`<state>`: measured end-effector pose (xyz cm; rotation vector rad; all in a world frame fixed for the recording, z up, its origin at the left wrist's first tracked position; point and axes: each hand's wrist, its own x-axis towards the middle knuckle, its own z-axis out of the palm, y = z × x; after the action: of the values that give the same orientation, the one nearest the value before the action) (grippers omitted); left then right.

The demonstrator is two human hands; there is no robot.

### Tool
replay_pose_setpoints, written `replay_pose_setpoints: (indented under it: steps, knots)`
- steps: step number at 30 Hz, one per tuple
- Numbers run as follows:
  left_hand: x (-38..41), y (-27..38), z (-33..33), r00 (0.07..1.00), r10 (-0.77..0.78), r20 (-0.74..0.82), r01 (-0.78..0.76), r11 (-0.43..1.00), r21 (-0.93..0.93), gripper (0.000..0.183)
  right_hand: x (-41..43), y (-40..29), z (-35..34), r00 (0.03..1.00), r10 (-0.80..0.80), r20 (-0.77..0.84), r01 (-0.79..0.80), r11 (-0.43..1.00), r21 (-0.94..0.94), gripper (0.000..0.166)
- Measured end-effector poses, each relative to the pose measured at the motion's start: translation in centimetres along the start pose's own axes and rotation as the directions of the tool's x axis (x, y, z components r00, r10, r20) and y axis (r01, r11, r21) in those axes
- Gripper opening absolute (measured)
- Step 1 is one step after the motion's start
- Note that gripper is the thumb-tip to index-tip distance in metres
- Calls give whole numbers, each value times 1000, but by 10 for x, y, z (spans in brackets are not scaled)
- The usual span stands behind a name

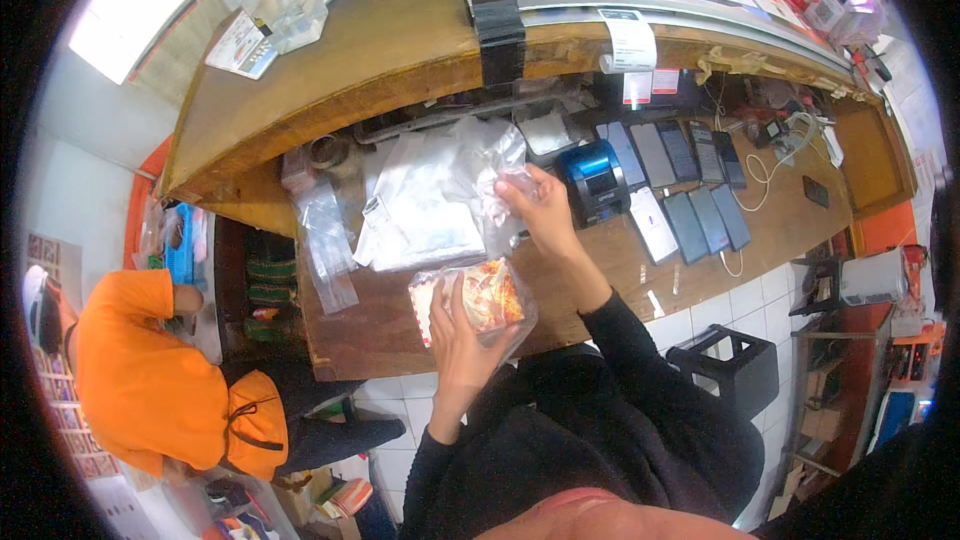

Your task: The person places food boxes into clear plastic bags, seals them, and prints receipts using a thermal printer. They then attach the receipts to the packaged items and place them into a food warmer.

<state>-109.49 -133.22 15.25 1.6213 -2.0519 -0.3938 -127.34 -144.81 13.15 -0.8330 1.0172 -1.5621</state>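
Note:
My left hand [465, 345] grips a small printed box [491, 292] in clear plastic at the table's front edge. Its fingers lie across the top, with the thumb along the near right side. Beyond the box, my right hand [546, 202] pinches crumpled clear plastic [491, 157] between thumb and fingers. Beneath that plastic lies a stack of clear plastic bags [427, 232], and a small printed label [375, 211] rests at its left side. A blue and black label printer [596, 184] stands just right of my right hand.
Several phones [679, 221] lie in rows on the wooden table [360, 349], with a white cable [757, 180] beside them. A raised wooden counter [375, 30] overhangs the far side. A person in orange [150, 367] bends at the left. A black stool [731, 367] stands at the right.

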Motion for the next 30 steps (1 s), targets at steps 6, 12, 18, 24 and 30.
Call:
replay_pose_setpoints:
  steps: [6, 12, 18, 24, 30]
  knots:
    - [-17, -52, -19, 936, -298, 186, 295, 955, 44, 42, -42, -3, -21, 999, 17, -41, -15, 999, 46, 20]
    - [-14, -61, -91, 962, -133, -240, 96, 983, -157, 18, -64, 16, -92, 963, 5, -268, -68, 972, -227, 20]
    - [-24, -87, -78, 943, -213, 254, 317, 357, -879, 16, -116, -3, -43, 826, -456, 330, 534, 447, -718, 24]
    - [-25, -39, -63, 953, -251, 168, 251, 350, -902, 29, -113, 75, 89, 291, 606, 740, 816, 247, -523, 20]
    - [-40, -53, -76, 933, -236, 273, 330, 250, -910, 37, -65, 100, 114, 35, 824, 566, 700, 384, -602, 21]
